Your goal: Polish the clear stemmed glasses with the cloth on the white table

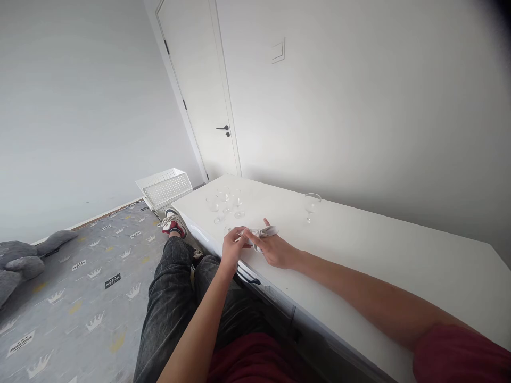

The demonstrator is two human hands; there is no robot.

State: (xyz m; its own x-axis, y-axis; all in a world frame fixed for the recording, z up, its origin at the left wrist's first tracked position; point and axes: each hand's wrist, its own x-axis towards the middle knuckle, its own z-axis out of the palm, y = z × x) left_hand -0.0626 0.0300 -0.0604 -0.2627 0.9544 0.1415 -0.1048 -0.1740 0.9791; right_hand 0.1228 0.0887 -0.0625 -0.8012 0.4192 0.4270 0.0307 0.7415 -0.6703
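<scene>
At the front edge of the white table [391, 250], my left hand [232, 249] grips a small clear stemmed glass [248, 234] lying on its side. My right hand [275, 247] is closed on a pale cloth [267, 231] pressed against the glass. A group of several clear stemmed glasses [225, 202] stands upright on the table beyond my hands. One more stemmed glass [312, 206] stands alone to the right, near the wall.
A white perforated basket [164, 187] sits on the floor by the table's far end, below a closed white door [199, 85]. Grey cushions [19, 263] lie at the left on a grey carpet with crown prints. My legs stretch along the table's side.
</scene>
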